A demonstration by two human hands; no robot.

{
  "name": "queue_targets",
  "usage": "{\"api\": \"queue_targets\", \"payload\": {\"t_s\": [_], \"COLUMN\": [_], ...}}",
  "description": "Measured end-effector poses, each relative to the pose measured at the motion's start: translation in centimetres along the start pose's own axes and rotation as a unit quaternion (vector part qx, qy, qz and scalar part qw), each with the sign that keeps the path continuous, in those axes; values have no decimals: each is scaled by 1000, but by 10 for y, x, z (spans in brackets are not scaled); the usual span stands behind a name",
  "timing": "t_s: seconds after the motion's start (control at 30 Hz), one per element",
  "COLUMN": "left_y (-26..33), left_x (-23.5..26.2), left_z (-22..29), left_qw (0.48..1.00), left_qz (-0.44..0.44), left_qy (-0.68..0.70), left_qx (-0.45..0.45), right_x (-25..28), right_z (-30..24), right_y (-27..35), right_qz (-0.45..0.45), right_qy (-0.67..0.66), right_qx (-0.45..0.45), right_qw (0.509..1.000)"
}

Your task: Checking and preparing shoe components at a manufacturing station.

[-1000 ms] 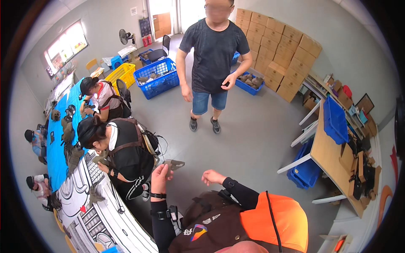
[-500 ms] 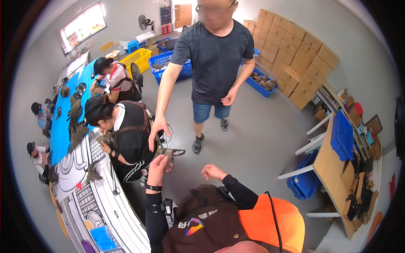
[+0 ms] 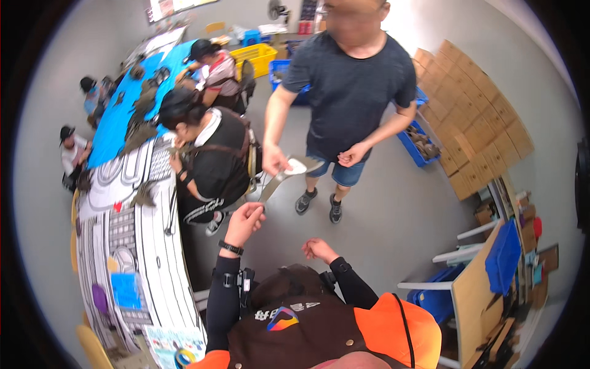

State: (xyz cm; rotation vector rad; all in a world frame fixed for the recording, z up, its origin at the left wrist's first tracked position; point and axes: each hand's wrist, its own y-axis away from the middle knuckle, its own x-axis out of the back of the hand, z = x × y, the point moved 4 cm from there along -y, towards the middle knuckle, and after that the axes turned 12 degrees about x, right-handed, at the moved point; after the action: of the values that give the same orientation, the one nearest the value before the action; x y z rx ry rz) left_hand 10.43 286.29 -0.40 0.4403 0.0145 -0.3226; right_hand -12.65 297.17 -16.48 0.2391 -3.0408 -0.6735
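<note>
My left hand (image 3: 244, 222) is closed on the lower end of an olive-grey strip (image 3: 272, 188), which looks like cloth, held out in front of me. A standing person in a dark T-shirt has one hand (image 3: 276, 161) on the strip's far end, beside a white patch (image 3: 296, 166). Beyond that patch a grey-green end of the piece sticks out to the right. Lower and to the right, my right hand (image 3: 319, 249) hovers above my lap with its fingers curled in, and nothing shows in it.
On the left runs a long table (image 3: 163, 246) with a white-and-black patterned cover and blue sheet; several people work along it over grey-green pieces. Stacked cardboard boxes (image 3: 473, 117) line the right wall. A blue bin (image 3: 418, 144) stands before them. A tilted wooden tabletop (image 3: 470, 295) lies at right.
The standing person has come closer and now grips the strip's far end. The strip, bunched in my left hand before, is stretched out between us. My view has swung left.
</note>
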Motion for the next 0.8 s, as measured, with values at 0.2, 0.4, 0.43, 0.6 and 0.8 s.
{"api": "queue_targets", "payload": {"t_s": [0.2, 0.4, 0.43, 0.6, 0.8], "left_y": [20, 81, 93, 157, 266], "left_x": [30, 83, 92, 145, 208], "left_z": [-42, -108, -115, -159, -250], "left_qw": [998, 992, 991, 987, 968], "left_qz": [-56, -14, 0, 37, 211], "left_qy": [-20, -9, 1, 113, 97], "left_qx": [14, 125, 133, 110, 98], "right_x": [-9, -25, -29, -59, -124], "right_z": [12, 25, 30, 61, 106], "right_y": [-12, -27, -28, -32, -32], "right_qz": [5, 14, 10, 41, -48], "right_qy": [-11, 9, 30, 32, 29], "right_qx": [-6, 1, -18, -93, -101], "right_qw": [1000, 1000, 999, 994, 993]}}
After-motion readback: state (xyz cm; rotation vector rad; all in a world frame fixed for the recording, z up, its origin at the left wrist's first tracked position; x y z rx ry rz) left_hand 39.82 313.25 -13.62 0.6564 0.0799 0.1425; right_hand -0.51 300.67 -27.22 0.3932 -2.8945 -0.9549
